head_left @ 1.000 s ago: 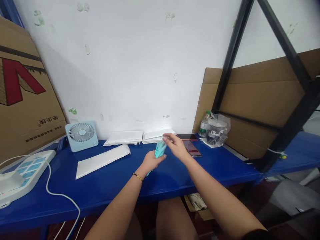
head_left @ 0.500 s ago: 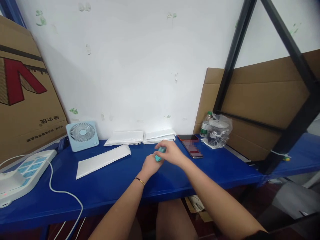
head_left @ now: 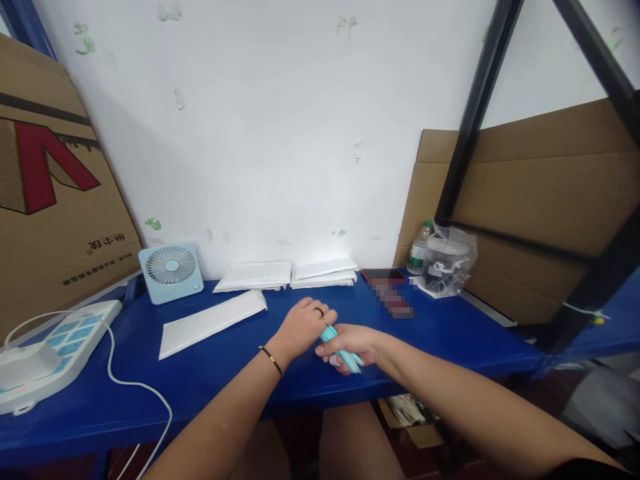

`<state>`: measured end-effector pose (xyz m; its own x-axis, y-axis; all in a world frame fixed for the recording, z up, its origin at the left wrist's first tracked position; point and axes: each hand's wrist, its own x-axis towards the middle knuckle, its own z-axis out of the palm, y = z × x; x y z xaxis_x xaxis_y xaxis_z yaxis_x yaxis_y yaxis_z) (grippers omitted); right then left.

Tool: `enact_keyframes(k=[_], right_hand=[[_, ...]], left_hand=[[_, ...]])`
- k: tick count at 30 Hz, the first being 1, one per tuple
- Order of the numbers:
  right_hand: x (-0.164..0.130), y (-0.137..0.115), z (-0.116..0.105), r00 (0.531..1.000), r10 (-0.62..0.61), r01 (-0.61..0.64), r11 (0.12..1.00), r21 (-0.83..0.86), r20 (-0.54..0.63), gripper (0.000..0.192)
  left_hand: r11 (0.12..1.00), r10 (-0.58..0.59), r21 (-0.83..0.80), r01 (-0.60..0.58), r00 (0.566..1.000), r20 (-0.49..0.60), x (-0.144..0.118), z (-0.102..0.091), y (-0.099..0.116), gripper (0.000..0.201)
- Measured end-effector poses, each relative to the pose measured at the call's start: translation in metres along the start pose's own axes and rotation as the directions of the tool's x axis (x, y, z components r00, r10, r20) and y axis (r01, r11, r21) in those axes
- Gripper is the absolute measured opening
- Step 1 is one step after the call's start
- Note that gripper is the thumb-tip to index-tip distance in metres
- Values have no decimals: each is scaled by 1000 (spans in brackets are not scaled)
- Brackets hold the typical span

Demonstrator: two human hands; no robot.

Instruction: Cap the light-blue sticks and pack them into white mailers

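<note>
Both hands' fingers (head_left: pixel 345 348) pinch teal pens (head_left: pixel 342 351); clear bag (head_left: pixel 447 261) holds clips

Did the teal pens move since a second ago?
Yes. The teal pens, held in both the left hand and right hand, came toward the table's front edge, away from the white envelope stacks by the wall.

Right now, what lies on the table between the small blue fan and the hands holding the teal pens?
In the head view, one white envelope lies flat on the blue table between the fan and the left hand; otherwise bare.
</note>
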<state>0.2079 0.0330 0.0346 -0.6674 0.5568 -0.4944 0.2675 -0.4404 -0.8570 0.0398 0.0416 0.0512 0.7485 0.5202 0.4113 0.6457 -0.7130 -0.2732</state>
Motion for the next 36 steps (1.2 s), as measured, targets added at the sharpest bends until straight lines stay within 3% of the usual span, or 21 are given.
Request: enact_keyframes(k=[2, 3, 5, 6, 7, 8, 11, 14, 17, 21, 23, 24, 26, 29, 31, 36], right_hand=[[-3, 0, -8, 993, -26, 22, 999, -37, -112, 25], [-6, -1, -13, 988, -31, 23, 998, -52, -153, 25], [-11, -2, -24, 979, -39, 26, 998, -65, -199, 26], [-13, -3, -28, 977, -50, 37, 997, -68, -207, 26], [-15, -3, -32, 975, -65, 50, 996, -75, -212, 27], [-17, -4, -35, 973, -82, 64, 994, -91, -215, 27], [-21, -8, -38, 966, -144, 103, 976, -191, -213, 29], [-26, -15, -36, 951, -215, 129, 928, -351, -220, 30], [-35, -26, -34, 939, -269, 127, 848, -514, -212, 29], [-47, -40, -35, 922, -290, 42, 733, -679, -256, 29], [-51, -44, -36, 908, -291, -54, 631, -774, -301, 28], [-52, -45, -37, 895, -306, -112, 547, -829, -324, 27], [-53, -44, -38, 846, -384, -259, 313, -914, -371, 25], [-52, -39, -38, 769, -511, -462, -30, -887, -383, 20], [-50, -36, -35, 768, -519, -508, -135, -851, -376, 18], [-41, -47, -22, 788, -545, -474, -238, -848, -287, 17]], left_hand=[[976, -214, 24, 215, 977, -23, -19, 3, -26, 42], [910, -409, 62, 409, 912, -12, -32, 6, -42, 60], [681, -728, 187, 708, 683, 66, -62, 12, -76, 80], [575, -817, 249, 779, 563, 127, -77, 14, -91, 77], [514, -858, 293, 806, 476, 193, -91, 17, -105, 63], [518, -851, 302, 800, 444, 282, -103, 18, -116, 46], [563, -817, 289, 774, 470, 334, -117, 13, -129, 30], [627, -779, 282, 726, 575, 250, -103, -4, -122, 35], [726, -687, 213, 654, 708, 166, -74, -25, -108, 39], [847, -500, -6, 531, 800, 333, -45, -35, -91, 90], [885, -377, -88, 458, 814, 442, -38, -29, -83, 105], [898, -325, -113, 426, 813, 484, -36, -26, -79, 102], [912, -257, -139, 385, 804, 536, -34, -18, -73, 81], [915, -215, -183, 359, 820, 530, -32, -12, -68, 53], [901, -213, -232, 366, 839, 500, -29, -11, -66, 46], [812, -233, -404, 422, 868, 439, -18, -8, -54, 42]])
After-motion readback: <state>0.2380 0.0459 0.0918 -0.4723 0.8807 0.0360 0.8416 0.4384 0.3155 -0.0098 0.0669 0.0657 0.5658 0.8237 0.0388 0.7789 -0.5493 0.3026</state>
